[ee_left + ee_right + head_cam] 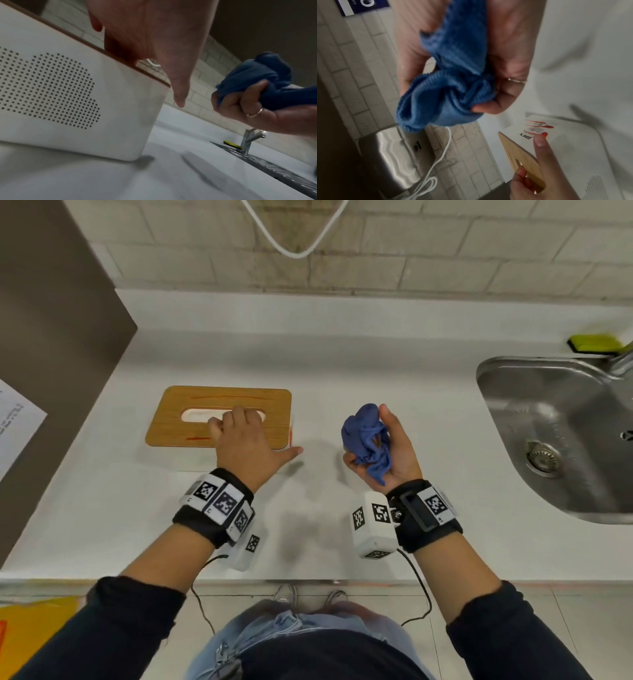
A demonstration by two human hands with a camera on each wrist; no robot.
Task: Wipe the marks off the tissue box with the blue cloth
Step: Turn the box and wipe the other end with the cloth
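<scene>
The tissue box (pixel 178 422) stands on the white counter, left of centre, with a wooden lid and a white dotted body (pixel 68 101). Red lines (pixel 222 397) mark the lid, and red smears (pixel 539 125) mark its right end. My left hand (pixel 239 440) rests on the lid with its fingers bent at the slot and its thumb (pixel 178 94) hanging past the box's right corner. My right hand (pixel 400 453) is palm up to the right of the box, above the counter. It grips the bunched blue cloth (pixel 364 436), which is clear of the box.
A steel sink (pixel 548 412) with a tap (pixel 247 139) lies at the right, and a green sponge (pixel 594 344) sits behind it. A brown panel (pixel 51 337) bounds the counter on the left. On the tiled wall hangs a steel dryer (pixel 390 155) with a white cable (pixel 440 155).
</scene>
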